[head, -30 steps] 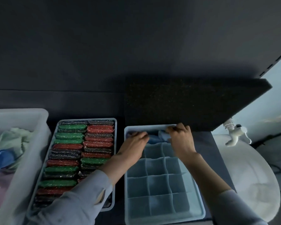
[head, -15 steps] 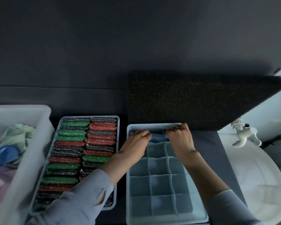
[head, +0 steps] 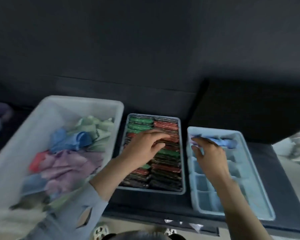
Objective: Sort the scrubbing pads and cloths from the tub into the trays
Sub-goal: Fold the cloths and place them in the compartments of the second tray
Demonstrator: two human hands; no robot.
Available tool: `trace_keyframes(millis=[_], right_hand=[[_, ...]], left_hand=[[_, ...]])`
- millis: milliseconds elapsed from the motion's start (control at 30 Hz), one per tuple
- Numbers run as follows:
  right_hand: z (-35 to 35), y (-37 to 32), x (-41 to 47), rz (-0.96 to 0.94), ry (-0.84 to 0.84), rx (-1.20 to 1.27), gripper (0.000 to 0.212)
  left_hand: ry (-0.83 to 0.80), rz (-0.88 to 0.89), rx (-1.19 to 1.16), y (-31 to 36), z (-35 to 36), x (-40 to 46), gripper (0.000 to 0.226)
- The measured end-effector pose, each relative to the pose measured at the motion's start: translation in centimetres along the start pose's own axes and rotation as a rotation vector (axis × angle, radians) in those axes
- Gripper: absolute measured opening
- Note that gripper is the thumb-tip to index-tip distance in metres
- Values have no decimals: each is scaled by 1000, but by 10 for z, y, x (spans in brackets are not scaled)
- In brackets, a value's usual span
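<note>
A white tub [head: 109, 108] at the left holds crumpled cloths [head: 73, 158] in green, blue, purple and red. The middle tray [head: 183, 170] is packed with rows of green, red and dark scrubbing pads [head: 164, 163]. A light blue divided tray [head: 260, 193] stands at the right, with a blue cloth [head: 223, 142] tucked in its far compartments. My left hand [head: 144, 148] hovers over the pad tray with loosely spread fingers and holds nothing. My right hand [head: 210, 156] hangs over the divided tray's left side, fingers relaxed, holding nothing. The whole frame is motion-blurred.
The containers sit on a dark mat [head: 274, 179] against a dark wall. A black foam block [head: 249, 108] overhangs the far right behind the divided tray. Something purple and blue [head: 0, 115] lies at the far left edge. A white basin [head: 294, 153] shows at the right.
Both hands have left the blue cloth in the divided tray's far row and drawn back leftward; my left hand is now over the pad tray. The view swung left, showing the whole tub.
</note>
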State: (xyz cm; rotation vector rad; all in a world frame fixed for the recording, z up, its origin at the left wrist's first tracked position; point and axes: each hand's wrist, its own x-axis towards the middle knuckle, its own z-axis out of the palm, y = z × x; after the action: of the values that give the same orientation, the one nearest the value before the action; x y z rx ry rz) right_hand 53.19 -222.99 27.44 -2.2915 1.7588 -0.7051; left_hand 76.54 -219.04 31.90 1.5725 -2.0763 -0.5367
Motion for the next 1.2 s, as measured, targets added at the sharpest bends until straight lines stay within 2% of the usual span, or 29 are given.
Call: trace_keyframes(millis=[133,200,333,400,467,533,600,667,767,800,867,933,1000,1067,1133,1200], right_hand=[[26,-99,-21,-77,16,166,25],[44,-148,-28,-149,-10,210,23],[87,-230,-34,-308,-111,233,27],[108,-261,-32,-388,-221,156,38],[129,-285,-28,-409,-400,1,42],[148,-298,-23,-342,-537,-83,39],[160,-307,-14,-235,-535,-78,40],[169,-315,2,-132,-502,-56,50],[184,-326,26,-188,-530,-108,78],[190,-328,31,-233,-554,-145,82],[207,-329,39,-296,-597,-195,68],[218,-329,48,-307,-543,-139,36],[215,-330,58,-235,-419,76,18],[192,-332,68,-95,-354,320,11],[160,-331,74,-41,-391,530,15],[126,-331,75,-95,-394,629,29]], left_hand=[[107,-160,41,-72,-55,-77,25],[134,-292,59,-115,-75,-116,31],[44,-528,155,-185,-101,-180,41],[45,-507,179,-202,-106,-196,63],[2,-507,156,-215,-105,-203,73],[-88,-524,119,-225,-100,-205,68],[-167,-532,113,-232,-94,-204,50],[-210,-513,109,-232,-90,-203,36],[-222,-453,119,-233,-88,-203,41],[-207,-424,138,-233,-87,-204,41],[-187,-399,165,-235,-87,-205,38],[-177,-395,161,-236,-88,-208,33],[-100,-424,157,-236,-95,-208,21],[159,-478,109,-234,-107,-203,12],[435,-449,28,-227,-124,-191,29],[557,-333,-40,-215,-144,-173,53]])
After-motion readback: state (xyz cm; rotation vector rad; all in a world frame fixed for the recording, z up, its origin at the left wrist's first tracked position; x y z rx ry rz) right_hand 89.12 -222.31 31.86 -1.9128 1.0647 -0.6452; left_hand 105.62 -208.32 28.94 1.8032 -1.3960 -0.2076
